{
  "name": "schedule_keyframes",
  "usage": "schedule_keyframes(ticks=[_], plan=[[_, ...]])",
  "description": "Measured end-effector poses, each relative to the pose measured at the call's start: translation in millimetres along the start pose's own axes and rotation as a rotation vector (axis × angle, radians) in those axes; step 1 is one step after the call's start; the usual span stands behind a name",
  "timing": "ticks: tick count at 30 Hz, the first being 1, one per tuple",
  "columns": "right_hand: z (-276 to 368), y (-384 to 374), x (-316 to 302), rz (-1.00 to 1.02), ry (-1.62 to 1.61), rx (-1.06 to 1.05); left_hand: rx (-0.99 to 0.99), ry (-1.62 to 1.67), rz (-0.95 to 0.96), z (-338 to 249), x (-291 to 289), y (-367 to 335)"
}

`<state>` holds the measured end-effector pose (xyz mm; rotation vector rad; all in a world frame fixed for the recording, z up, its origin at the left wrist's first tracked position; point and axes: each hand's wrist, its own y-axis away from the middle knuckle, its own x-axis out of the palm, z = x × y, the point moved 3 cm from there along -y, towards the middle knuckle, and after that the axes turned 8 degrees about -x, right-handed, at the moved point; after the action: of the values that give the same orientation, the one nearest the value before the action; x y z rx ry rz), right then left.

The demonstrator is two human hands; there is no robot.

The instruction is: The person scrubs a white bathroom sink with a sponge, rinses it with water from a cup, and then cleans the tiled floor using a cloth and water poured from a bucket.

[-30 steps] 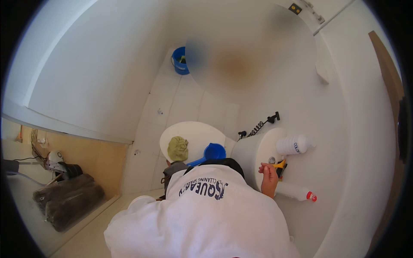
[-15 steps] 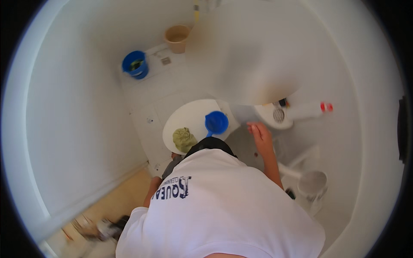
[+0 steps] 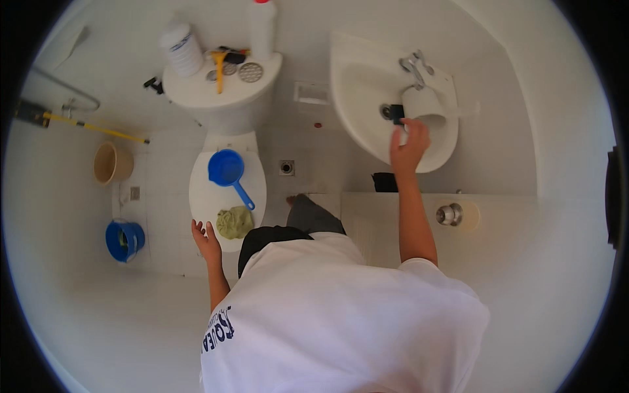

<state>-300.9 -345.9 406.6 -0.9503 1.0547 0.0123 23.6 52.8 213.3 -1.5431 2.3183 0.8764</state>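
Observation:
My right hand point(image 3: 411, 145) reaches over the near rim of the white washbasin point(image 3: 360, 85). Its fingers are apart, and the fingertips come close to a white cylindrical container point(image 3: 420, 103) lying tilted in the basin below the tap point(image 3: 414, 67); I cannot tell whether they touch. A small dark piece point(image 3: 397, 112) rests by the drain, just beyond my fingers. My left hand point(image 3: 208, 243) hangs open beside the closed toilet lid point(image 3: 200, 180), holding nothing. On that lid lie a blue dipper point(image 3: 226, 168) and a crumpled green cloth point(image 3: 234, 223).
The toilet tank point(image 3: 190, 92) bears a white tub point(image 3: 183, 54), a white bottle point(image 3: 262, 33), a yellow scraper-like tool point(image 3: 219, 69) and round drain covers point(image 3: 250, 72). Along the left wall stand a beige bucket point(image 3: 113, 164) and a blue bucket point(image 3: 124, 240). A door with a knob point(image 3: 449, 214) is at right.
My view has turned right, bringing the washbasin and whole toilet into sight. My right hand has moved over the basin. My left hand, hidden before, now shows beside the toilet lid.

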Motion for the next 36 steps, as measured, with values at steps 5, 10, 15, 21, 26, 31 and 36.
schedule_keyframes(ticks=[5, 10, 15, 21, 26, 31, 36], plan=[[-126, -25, -33, -0.133, 0.321, 0.277, 0.161, -0.068, 0.201, -38, 53, -11], [-196, -32, 13, 0.705, 0.541, 0.463, 0.363, -0.260, 0.329, -75, 131, -36], [-229, -52, 11, 1.384, 0.148, 0.486, 0.646, -0.182, 0.384, -183, 185, 18], [-149, -93, -12, 1.455, -0.129, 0.537, 0.701, -0.278, 0.871, -314, 216, 105], [-111, -64, -10, 1.261, -0.631, 0.629, -0.117, -0.016, 1.451, -333, 283, 154], [-36, -51, -7, 1.043, -1.071, 0.708, -0.501, 0.522, 1.289, -343, 331, 160], [-68, -58, 21, 1.195, -1.085, 0.483, -0.446, 0.764, 1.112, -354, 303, 145]])
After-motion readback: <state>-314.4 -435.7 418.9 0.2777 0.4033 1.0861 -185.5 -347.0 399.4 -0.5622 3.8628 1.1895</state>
